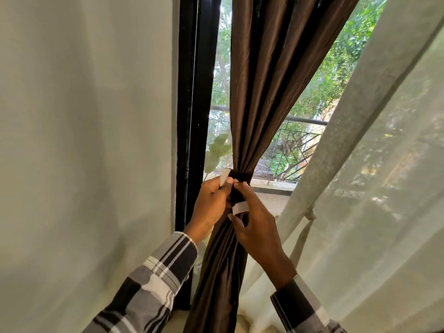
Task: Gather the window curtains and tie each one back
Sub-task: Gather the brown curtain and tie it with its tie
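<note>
While the brown curtain point(242, 131) hangs bunched at centre, its dark tieback point(241, 175) circles the gather. Left hand point(211, 203), at 9 o'clock of it, pinches one white-tipped end; right hand point(254, 222), at 5 o'clock, pinches the other. Best pull both ends snug, then overlap them squarely. A pale curtain point(360, 188) hangs at 3 o'clock.

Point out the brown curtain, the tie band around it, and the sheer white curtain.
brown curtain point(264, 80): head view, folds above the tie.
tie band point(245, 176): head view, wrapped part right of the fingers.
sheer white curtain point(372, 188): head view, middle of the cloth.
</note>
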The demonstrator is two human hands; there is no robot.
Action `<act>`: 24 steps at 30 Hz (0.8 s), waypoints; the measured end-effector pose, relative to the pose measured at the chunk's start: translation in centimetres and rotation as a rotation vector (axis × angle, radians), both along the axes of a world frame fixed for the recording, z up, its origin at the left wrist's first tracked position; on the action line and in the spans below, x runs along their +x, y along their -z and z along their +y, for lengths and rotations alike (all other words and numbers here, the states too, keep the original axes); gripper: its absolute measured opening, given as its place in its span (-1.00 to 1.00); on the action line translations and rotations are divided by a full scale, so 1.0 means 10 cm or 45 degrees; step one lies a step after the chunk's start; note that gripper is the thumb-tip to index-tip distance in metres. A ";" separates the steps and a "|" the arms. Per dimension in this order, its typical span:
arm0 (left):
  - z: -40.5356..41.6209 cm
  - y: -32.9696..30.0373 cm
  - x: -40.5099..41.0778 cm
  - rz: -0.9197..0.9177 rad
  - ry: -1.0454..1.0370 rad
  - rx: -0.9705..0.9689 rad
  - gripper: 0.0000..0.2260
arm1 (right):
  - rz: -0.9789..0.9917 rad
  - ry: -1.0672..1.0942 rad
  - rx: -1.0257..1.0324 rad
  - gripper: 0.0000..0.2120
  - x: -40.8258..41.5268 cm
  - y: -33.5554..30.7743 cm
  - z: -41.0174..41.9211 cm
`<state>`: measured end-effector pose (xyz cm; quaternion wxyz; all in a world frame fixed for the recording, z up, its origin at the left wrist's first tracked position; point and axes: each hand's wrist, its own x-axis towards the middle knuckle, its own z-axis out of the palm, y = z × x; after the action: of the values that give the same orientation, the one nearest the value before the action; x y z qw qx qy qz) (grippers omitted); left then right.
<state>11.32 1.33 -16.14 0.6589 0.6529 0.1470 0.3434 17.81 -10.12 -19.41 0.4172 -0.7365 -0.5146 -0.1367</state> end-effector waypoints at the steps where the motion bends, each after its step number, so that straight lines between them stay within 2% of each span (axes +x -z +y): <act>1: 0.00 0.01 0.00 -0.008 0.022 -0.028 -0.78 | -0.091 0.056 0.049 -0.30 0.01 0.04 0.02; 4: 0.01 0.01 -0.02 -0.028 0.055 -0.062 -0.79 | -0.287 0.150 0.271 -0.58 0.04 0.08 0.05; 5: 0.02 0.00 -0.02 -0.027 0.062 -0.071 -0.79 | -0.292 0.152 0.338 -0.67 0.05 0.08 0.04; 7: 0.05 0.00 -0.03 -0.005 0.072 -0.074 -0.80 | -0.143 0.138 0.457 -0.77 0.04 0.04 0.03; 12: 0.15 0.01 0.01 -0.024 -0.017 -0.062 -0.85 | 0.455 0.130 0.594 -0.84 -0.04 0.01 0.03; 17: 0.18 0.04 0.10 -0.061 -0.062 -0.192 -0.81 | 0.636 0.021 0.576 -0.84 -0.14 0.15 -0.09; 21: 0.17 0.05 0.15 -0.083 0.044 -0.357 -0.83 | 0.794 0.027 0.663 -0.82 0.06 0.09 -0.15; 24: 0.18 0.05 0.17 -0.070 0.075 -0.367 -0.76 | 0.912 0.038 0.746 -0.91 0.29 -0.01 -0.17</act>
<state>13.06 3.12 -16.67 0.7594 0.5459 0.1576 0.3169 20.68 -11.77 -19.34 0.7573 -0.5957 -0.2670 -0.0195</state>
